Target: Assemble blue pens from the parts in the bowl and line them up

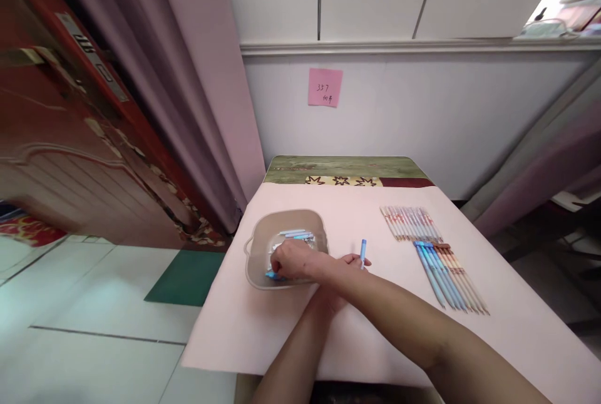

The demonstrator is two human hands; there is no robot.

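Observation:
My arms cross, the right over the left. My right hand (pixel 292 260) is down in a beige plastic basin (pixel 256 247), its fingers curled; whether they grip anything is hidden. A bright blue piece (pixel 273 275) shows just below those fingers. Several white and light-blue pens (pixel 295 233) lie in the basin, partly covered by the hand. To the right of the basin, my left hand (pixel 353 261) is closed around a blue-and-white pen (pixel 363 248), held upright with its blue end on top. The right forearm hides part of the left hand.
On the table's pink cover (pixel 263 329), one row of pale pens with reddish patterns (pixel 410 223) lies at the right. Nearer me is a row of blue pens (pixel 436 275) beside brownish-orange ones (pixel 462 279). A pink note (pixel 325 87) is on the wall.

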